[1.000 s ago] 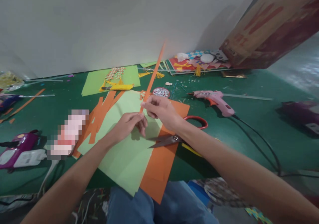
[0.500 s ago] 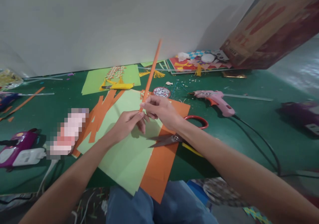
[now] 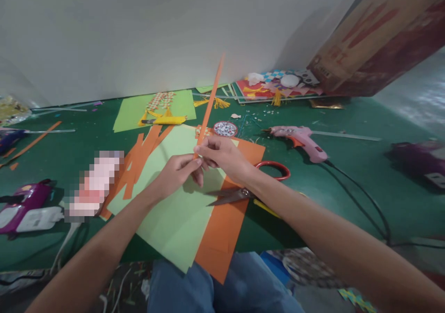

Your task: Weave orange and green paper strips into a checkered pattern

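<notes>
A long, narrow orange paper strip rises from between my hands, tilted slightly right toward the wall. My left hand pinches its lower end between thumb and finger. Just above that, my right hand has thumb and fingers closed on the same strip. Under both hands lie light green paper sheets, overlapping an orange sheet. Scissors with red handles rest partly open on the orange sheet, below my right forearm. To the left, several cut orange strips are piled.
A pink glue gun with a trailing cord lies at right. A round container of small beads and a yellow cutter sit beyond my hands. A blurred phone and a purple-and-white device are at left on the green table.
The orange strip has turned slightly, and my right hand has slid a little down and left along it. My left hand stays at the lower end.
</notes>
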Tool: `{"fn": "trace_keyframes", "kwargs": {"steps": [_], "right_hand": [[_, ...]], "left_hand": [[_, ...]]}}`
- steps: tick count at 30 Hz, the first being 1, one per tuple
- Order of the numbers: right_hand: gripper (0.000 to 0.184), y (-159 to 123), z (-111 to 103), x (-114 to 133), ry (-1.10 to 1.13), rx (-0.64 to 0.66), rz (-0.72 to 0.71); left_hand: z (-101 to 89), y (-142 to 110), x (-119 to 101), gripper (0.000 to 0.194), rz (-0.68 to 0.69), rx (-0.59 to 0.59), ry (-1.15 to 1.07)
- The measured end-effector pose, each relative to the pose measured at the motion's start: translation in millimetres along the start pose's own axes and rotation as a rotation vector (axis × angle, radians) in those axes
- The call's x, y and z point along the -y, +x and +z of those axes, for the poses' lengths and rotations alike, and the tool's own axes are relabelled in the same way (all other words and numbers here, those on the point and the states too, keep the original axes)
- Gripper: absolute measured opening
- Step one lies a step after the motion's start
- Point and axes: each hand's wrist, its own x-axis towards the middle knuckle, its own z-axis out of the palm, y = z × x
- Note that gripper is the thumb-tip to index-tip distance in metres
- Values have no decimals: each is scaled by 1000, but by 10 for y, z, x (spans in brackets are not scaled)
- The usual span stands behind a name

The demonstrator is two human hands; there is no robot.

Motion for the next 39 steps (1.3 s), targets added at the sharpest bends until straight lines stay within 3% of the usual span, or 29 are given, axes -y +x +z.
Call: {"fn": "trace_keyframes", "kwargs": {"steps": [17,28,33,39], "right_hand": [[37,3,24,-55,-3,-22,-29],[38,-2,9,28,-8,-71,-10],[39,40,-57,48,99,-89,-27],[40,13,-16,17,73,-49,-27]], "left_hand": [[12,-6,1,30,-17,14,-23],[12,5,-18,31,-48,24,-164],[21,0,-63,33,-80,51,-139],[16,-8,-75,31,-62,17,-80]]}}
